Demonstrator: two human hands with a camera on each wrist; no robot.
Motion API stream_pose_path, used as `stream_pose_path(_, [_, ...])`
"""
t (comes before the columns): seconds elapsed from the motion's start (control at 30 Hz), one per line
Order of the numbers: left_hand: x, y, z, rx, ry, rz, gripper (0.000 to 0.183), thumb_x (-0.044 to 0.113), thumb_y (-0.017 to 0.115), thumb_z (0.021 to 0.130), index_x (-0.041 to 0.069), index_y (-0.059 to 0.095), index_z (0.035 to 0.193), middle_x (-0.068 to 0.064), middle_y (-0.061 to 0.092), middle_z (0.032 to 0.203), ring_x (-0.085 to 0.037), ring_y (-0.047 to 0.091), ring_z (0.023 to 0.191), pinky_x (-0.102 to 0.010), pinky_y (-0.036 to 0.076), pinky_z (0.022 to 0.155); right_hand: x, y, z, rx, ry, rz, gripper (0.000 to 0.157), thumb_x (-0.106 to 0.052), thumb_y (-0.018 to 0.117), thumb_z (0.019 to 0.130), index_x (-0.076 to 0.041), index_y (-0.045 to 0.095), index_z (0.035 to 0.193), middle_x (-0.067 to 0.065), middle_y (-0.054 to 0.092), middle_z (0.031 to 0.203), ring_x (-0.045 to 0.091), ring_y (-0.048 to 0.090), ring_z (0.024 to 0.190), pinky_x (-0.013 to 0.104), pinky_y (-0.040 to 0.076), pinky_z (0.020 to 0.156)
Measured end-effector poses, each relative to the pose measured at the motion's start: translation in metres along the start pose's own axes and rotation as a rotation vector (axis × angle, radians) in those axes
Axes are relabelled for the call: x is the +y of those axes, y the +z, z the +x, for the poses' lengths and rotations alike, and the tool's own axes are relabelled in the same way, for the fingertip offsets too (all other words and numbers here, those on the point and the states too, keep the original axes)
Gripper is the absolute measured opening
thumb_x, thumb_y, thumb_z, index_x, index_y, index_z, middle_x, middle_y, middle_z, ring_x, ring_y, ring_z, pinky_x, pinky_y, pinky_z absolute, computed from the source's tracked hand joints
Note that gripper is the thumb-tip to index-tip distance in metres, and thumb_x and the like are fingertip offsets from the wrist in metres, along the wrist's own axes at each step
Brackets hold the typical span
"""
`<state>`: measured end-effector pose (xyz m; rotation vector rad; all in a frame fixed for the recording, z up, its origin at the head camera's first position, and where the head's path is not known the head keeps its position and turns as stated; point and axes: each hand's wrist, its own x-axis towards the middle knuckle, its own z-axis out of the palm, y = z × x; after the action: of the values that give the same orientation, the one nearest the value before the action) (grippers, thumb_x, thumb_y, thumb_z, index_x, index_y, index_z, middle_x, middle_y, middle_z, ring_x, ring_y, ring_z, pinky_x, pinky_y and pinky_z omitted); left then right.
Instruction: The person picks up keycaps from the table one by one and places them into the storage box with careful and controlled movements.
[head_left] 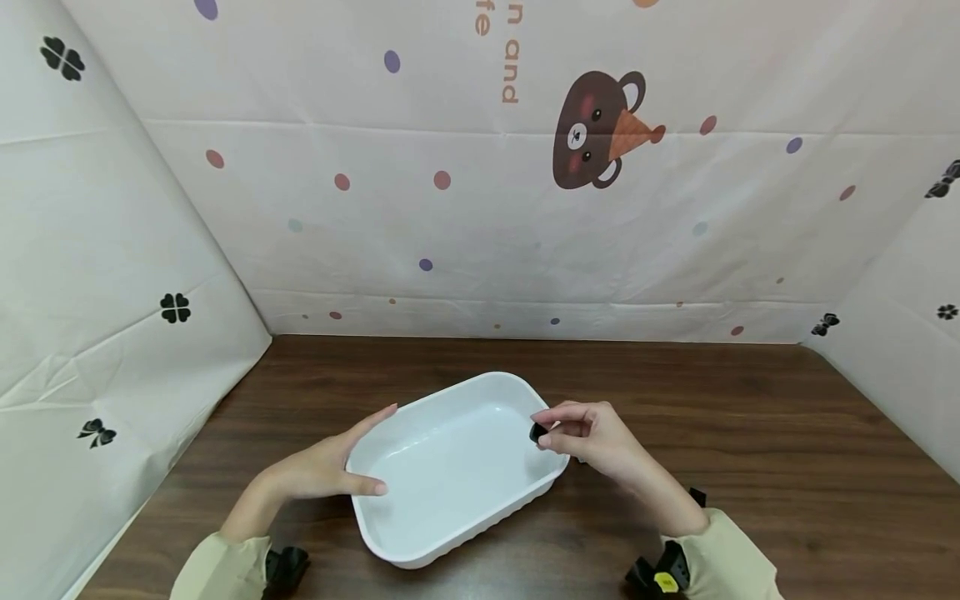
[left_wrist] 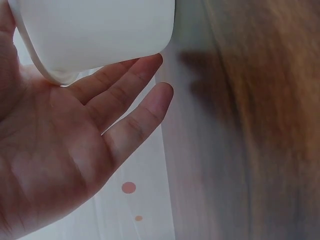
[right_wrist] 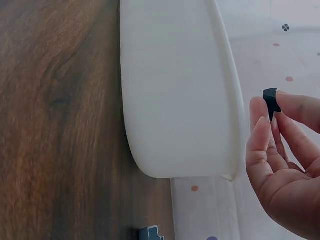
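A white rectangular plastic basin (head_left: 457, 467) with rounded corners sits at a slant on the table, bare inside. My left hand (head_left: 318, 471) holds its left end, thumb over the rim inside and fingers spread along the outer wall (left_wrist: 100, 35). Above the basin's right rim, my right hand (head_left: 600, 437) pinches a small black piece (head_left: 537, 432) between thumb and fingertips. The right wrist view shows this piece (right_wrist: 270, 100) as short and angular, with a narrow lower end; its exact kind I cannot tell.
On the dark wood table (head_left: 750, 433), a small blue-grey block (right_wrist: 150, 233) lies beyond the basin's end at the lower edge of the right wrist view. White printed cloth (head_left: 487, 225) hangs behind the table and at both sides.
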<state>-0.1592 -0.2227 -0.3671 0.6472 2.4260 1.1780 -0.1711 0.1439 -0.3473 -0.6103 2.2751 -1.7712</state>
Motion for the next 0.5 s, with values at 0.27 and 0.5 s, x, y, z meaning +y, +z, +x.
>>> stream_pose_path(0.27, [0.0005, 0.0013, 0.0, 0.006, -0.015, 0.016, 0.092, 0.032, 0.071, 0.078, 0.02, 0.011, 0.147, -0.02, 0.025, 0.145, -0.034, 0.041, 0.12, -0.053, 0.035, 0.091, 0.0007, 0.0044, 0.0015, 0.005, -0.028, -0.008, 0.037, -0.006, 0.068, 0.08, 0.013, 0.058, 0.11, 0.029, 0.059, 0.104, 0.006, 0.063, 0.076, 0.021, 0.048, 0.065])
stream_pose_path(0.5, [-0.0009, 0.0014, 0.0012, 0.005, -0.01, 0.013, 0.093, 0.033, 0.071, 0.078, 0.018, 0.01, 0.147, -0.021, 0.025, 0.145, -0.034, 0.042, 0.119, -0.052, 0.035, 0.092, -0.002, 0.0019, 0.0004, 0.03, -0.027, -0.03, 0.036, -0.008, 0.068, 0.08, 0.013, 0.06, 0.108, 0.032, 0.059, 0.105, 0.004, 0.06, 0.073, 0.02, 0.046, 0.06])
